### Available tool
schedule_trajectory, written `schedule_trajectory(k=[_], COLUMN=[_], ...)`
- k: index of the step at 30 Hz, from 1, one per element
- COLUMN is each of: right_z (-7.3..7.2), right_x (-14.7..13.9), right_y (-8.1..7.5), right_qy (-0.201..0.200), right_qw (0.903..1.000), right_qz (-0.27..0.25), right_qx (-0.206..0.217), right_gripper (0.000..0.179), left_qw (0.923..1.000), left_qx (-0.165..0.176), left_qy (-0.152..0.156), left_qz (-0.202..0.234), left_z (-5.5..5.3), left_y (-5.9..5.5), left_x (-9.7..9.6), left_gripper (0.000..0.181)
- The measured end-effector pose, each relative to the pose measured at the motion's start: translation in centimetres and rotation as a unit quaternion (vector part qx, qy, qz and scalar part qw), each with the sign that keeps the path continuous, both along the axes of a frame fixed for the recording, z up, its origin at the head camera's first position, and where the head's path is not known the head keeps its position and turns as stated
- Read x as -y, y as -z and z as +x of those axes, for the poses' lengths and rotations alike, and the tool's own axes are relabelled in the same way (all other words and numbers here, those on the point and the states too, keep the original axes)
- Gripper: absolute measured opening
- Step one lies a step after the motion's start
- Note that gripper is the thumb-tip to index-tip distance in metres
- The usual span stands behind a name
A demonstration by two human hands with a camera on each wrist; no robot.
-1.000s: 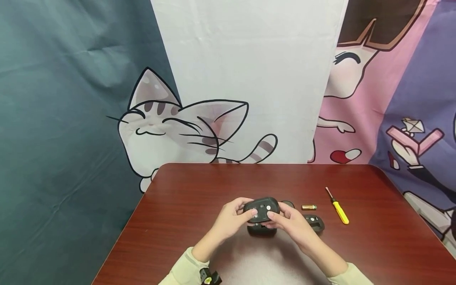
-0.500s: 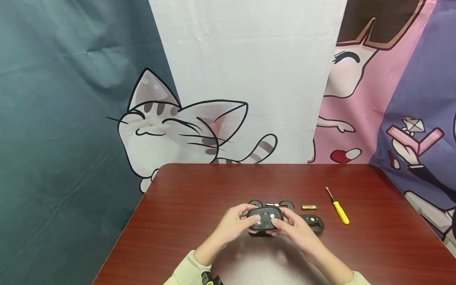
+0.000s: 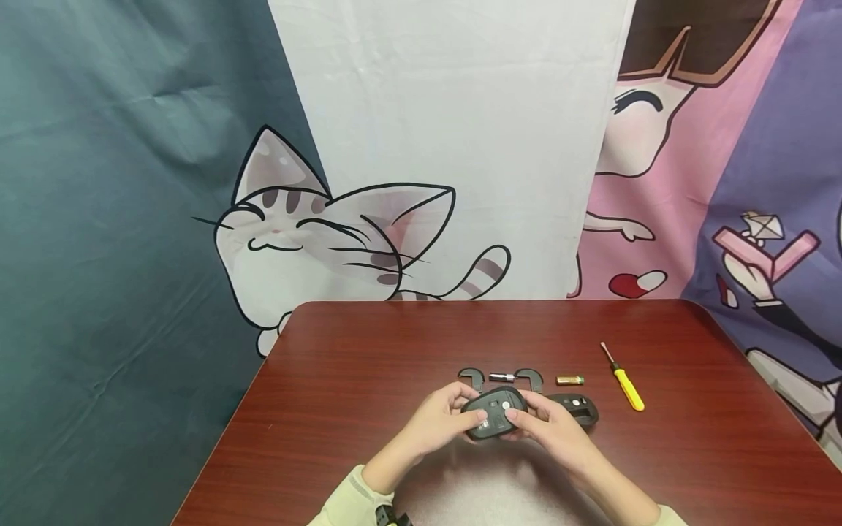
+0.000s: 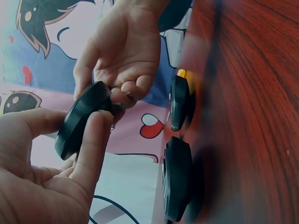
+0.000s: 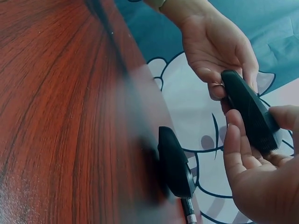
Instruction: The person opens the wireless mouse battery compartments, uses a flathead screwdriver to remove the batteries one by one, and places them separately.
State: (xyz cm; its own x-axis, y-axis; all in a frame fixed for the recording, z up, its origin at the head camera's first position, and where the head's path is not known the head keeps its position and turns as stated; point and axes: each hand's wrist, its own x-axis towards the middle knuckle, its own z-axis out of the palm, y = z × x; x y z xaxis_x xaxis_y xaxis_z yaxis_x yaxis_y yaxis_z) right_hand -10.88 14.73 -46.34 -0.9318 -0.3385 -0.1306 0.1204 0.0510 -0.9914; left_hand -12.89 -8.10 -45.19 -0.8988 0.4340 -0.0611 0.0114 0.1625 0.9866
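Both hands hold a black computer mouse [image 3: 495,413] above the table, its underside turned up in the head view. My left hand [image 3: 437,422] grips its left end, the thumb on the underside; my right hand [image 3: 552,427] grips the right end the same way. In the left wrist view the mouse [image 4: 79,121] is edge-on between both hands. A second mouse [image 4: 177,179] lies on the table below, hidden in the head view by the held one. To the right lies a third mouse [image 3: 584,410] with an open battery slot, partly behind my right hand.
Behind the hands lie two curved black battery covers [image 3: 529,378], with a silver-and-black battery [image 3: 502,378] between them. A gold-and-green battery [image 3: 569,380] and a yellow-handled screwdriver [image 3: 628,389] lie farther right on the brown table [image 3: 329,380]. A printed curtain [image 3: 460,109] hangs behind.
The held mouse has come down towards me and slightly right, and its left end has tilted down. The covers and silver-and-black battery behind are now uncovered.
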Motion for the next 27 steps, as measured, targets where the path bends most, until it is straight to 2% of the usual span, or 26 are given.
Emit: schedule_trajectory(k=[4,9,15,22,27], right_z=[0.0,-0.2,0.0,0.4,0.4], right_x=[0.0,0.6,1.5,1.5,1.4], right_y=[-0.1,-0.1,0.1,0.3,0.4], right_qy=[0.019,0.052,0.083,0.046,0.032], right_qw=[0.9993,0.9977,0.9945,0.9981,0.9982], right_qz=[0.031,0.033,0.042,0.014,0.006], right_qx=[-0.013,-0.028,-0.047,-0.037,-0.051], right_gripper=[0.057,0.048,0.049,0.065,0.061], left_qw=[0.9998,0.9982,0.9965,0.9952,0.9985], left_qx=[0.015,0.042,0.065,0.071,0.045], left_qy=[0.015,0.035,0.009,0.008,0.005], left_qz=[-0.002,0.022,0.052,0.067,0.032], left_z=[0.4,0.9,1.3,1.2,1.0], left_y=[0.1,0.3,0.7,0.8,0.5], left_x=[-0.2,-0.7,-1.1,-1.0,-0.9], left_gripper=[0.030,0.025,0.025,0.036,0.035])
